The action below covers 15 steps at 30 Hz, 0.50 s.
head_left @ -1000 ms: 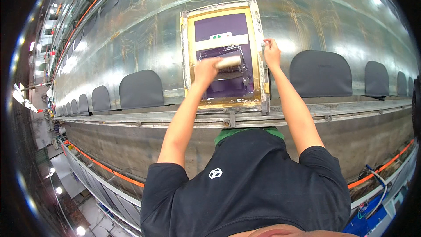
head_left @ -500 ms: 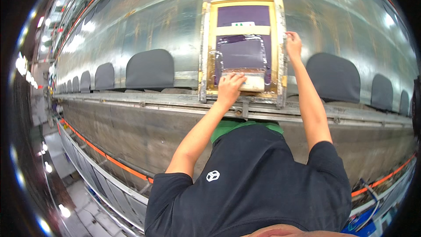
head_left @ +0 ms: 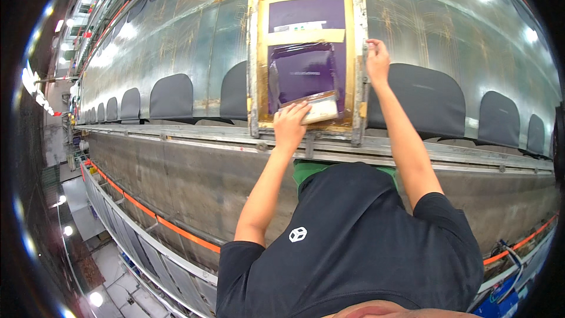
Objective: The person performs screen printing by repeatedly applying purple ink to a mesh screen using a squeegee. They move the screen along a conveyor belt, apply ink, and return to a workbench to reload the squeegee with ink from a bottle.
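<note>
A screen-printing frame (head_left: 360,23), metal-edged with yellow tape inside, stands over the long table. Its purple mesh (head_left: 307,15) is crossed by a pale tape strip, and a small light mark shows in the lower window. My left hand (head_left: 289,126) is closed round the left end of a squeegee (head_left: 321,110), which lies tilted, right end higher, at the near end of the mesh. My right hand (head_left: 378,65) has its fingers closed at the frame's right edge. The frame partly covers a dark grey rounded piece (head_left: 233,91) on its left.
Several dark grey rounded pieces lie in a row along the table's near edge, such as one at right (head_left: 418,103) with a faint mark. A metal rail (head_left: 435,152) runs along that edge. Behind me at lower left is a railing with an orange strip (head_left: 153,215).
The frame and both hands sit further left in the picture, and the view has shifted too. The squeegee has gone from nearly level to tilted. The lower mesh window looks darker purple.
</note>
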Tool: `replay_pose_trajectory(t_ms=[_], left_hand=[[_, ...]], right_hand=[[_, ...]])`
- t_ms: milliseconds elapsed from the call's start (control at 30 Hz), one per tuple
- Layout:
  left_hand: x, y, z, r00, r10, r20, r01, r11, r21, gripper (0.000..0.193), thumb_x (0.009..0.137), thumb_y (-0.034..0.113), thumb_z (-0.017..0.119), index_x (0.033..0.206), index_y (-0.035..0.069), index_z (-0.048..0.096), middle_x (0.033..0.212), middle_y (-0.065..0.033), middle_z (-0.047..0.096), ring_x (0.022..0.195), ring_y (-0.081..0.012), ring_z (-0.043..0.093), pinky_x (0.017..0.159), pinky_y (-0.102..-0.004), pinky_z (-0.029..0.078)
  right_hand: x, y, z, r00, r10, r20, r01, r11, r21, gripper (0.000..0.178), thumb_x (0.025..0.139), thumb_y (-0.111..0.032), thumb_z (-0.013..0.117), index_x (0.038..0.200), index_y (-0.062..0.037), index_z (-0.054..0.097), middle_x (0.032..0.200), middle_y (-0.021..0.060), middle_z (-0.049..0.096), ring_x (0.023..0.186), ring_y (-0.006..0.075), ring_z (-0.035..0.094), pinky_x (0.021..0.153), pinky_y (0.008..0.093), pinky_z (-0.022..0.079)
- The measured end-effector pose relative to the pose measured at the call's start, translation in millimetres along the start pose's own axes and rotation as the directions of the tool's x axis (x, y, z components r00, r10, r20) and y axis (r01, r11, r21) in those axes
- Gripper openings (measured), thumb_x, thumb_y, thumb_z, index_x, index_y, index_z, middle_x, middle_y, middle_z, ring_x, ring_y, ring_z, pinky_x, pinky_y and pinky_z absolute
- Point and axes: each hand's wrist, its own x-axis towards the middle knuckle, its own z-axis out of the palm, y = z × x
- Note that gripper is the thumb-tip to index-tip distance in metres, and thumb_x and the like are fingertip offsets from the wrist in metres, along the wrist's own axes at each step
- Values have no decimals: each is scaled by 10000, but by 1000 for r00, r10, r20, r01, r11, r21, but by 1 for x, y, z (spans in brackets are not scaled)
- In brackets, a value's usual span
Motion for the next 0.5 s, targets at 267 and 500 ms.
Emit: replay_pose_trajectory(t_ms=[267, 500], left_hand=[[-34, -112, -37, 997, 57, 55, -60, 996, 71, 609, 663, 38, 739, 1235, 236, 679, 1316, 51, 652, 1188, -215, 608, 867, -383, 449], [-50, -141, -45, 966, 240, 99, -251, 960, 121, 524, 704, 23, 693, 1185, 230, 707, 1272, 51, 675, 1163, -208, 625, 821, -369, 448]], right_hand=[[-43, -20, 101, 999, 43, -20, -42, 998, 56, 187, 991, -184, 518, 1072, -91, 659, 766, 145, 654, 725, 267, 634, 712, 400, 477], [-45, -23, 110, 976, 217, 18, -214, 973, -90, 195, 985, -217, 528, 1069, -103, 663, 686, 142, 639, 676, 302, 639, 683, 431, 482]])
